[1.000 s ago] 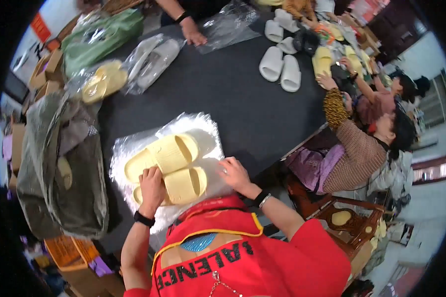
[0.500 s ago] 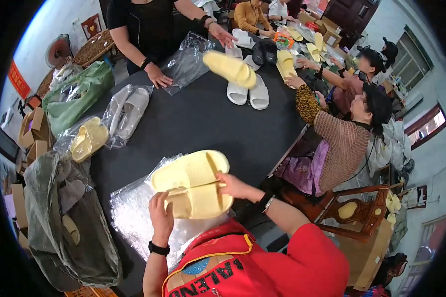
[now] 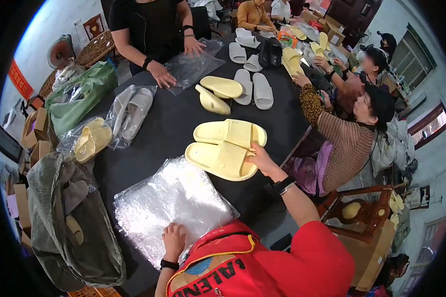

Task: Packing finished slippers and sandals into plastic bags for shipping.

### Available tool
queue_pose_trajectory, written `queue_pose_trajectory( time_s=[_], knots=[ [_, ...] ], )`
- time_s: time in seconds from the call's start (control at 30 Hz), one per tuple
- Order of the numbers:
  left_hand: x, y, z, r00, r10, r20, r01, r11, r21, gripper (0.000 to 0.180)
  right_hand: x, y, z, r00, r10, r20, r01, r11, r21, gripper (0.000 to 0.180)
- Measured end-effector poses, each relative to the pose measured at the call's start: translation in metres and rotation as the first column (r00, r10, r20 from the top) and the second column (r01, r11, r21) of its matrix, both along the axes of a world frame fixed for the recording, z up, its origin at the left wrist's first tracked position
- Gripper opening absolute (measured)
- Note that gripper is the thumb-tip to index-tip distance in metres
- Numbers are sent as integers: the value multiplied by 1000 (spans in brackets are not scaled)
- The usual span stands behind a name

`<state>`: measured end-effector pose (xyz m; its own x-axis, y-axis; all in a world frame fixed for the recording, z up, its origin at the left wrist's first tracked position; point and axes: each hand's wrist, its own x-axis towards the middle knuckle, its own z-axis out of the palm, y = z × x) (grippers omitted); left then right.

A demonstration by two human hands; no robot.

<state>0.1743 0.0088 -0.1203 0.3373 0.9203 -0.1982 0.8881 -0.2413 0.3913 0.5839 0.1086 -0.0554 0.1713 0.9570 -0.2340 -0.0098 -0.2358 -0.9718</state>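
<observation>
My right hand (image 3: 263,161) grips a pair of pale yellow slide slippers (image 3: 210,156) by the strap end, above the dark table. The two slippers lie side by side with their soles down. My left hand (image 3: 174,241) rests on a stack of clear, shiny plastic bags (image 3: 166,198) at the table's near edge. Its fingers are stretched over the plastic and hold nothing that I can see. Beyond the held pair, another yellow slipper (image 3: 222,86) lies flat, with a second, slightly blurred one (image 3: 212,101) tilted beside it.
Grey slippers (image 3: 263,91) and black slippers (image 3: 270,53) lie farther back. Bagged grey slippers (image 3: 134,114) and bagged yellow slippers (image 3: 92,140) are on the left, by a dark green sack (image 3: 69,218). Across the table, a person's hand (image 3: 162,75) flattens a clear bag (image 3: 195,64). Co-workers sit along the right.
My right hand has carried the yellow pair away from me. My left hand has left the slippers and dropped onto the bags. Other yellow slippers, in the air earlier, are down on the table.
</observation>
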Motion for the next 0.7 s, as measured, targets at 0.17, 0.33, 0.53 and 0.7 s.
queue_pose_trajectory(
  time_s=[0.17, 0.33, 0.53, 0.7],
  knots=[
    [-4, 0, -3, 998, 39, 40, -39, 999, -3, 33, 6, 8, 18, 992, 123, 8, -123, 992, 14, 44],
    [-5, 2, -8, 997, 30, 73, -32, 999, 25, 31, 62, 53, 39, 986, -107, -124, 132, 969, 208, 48],
    [-4, 4, -10, 997, 13, 72, -18, 998, 65, 32, 124, 124, 82, 890, -427, 158, 404, 901, 159, 64],
    [-15, -22, -18, 994, 94, 52, -98, 992, 79, 30, -29, 100, 32, 963, 270, 6, -270, 963, 17, 44]
  ],
)
